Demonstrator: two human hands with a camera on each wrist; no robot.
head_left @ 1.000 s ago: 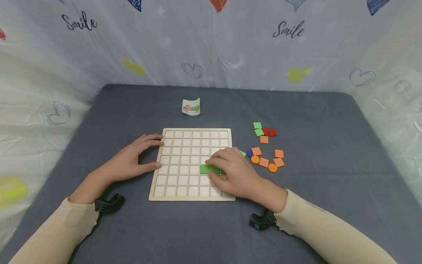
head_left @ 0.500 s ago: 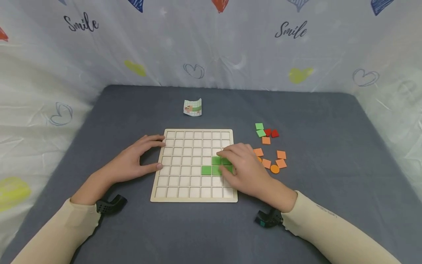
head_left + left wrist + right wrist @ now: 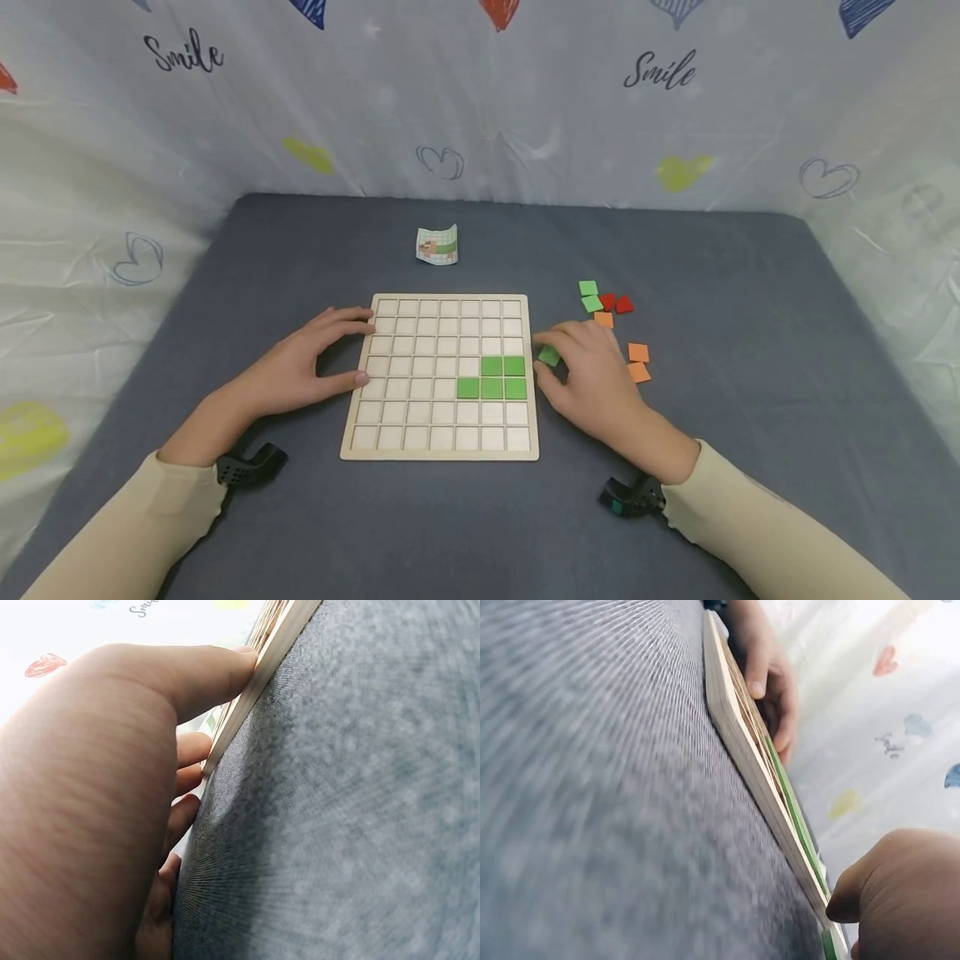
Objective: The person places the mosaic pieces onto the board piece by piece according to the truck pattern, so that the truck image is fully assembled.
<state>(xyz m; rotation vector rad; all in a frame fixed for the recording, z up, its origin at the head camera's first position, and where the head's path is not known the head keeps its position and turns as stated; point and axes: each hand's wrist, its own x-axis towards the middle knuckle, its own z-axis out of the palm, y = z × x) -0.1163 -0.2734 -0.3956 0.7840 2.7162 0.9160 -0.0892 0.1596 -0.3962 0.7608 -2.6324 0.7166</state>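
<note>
**Gridded board (image 3: 416, 389), green squares (image 3: 491, 388)**

The left hand (image 3: 288, 367), spread wide, touches the board's left edge; five green squares fill right-hand cells. Beside it, a green tile (image 3: 549, 357) shows between narrowed thumb and fingers of the right hand (image 3: 600, 383), grip unclear; orange tiles (image 3: 638, 352) lie beyond.

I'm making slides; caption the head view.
Left hand touches a gridded board; right hand at a green tile beside it.
</note>
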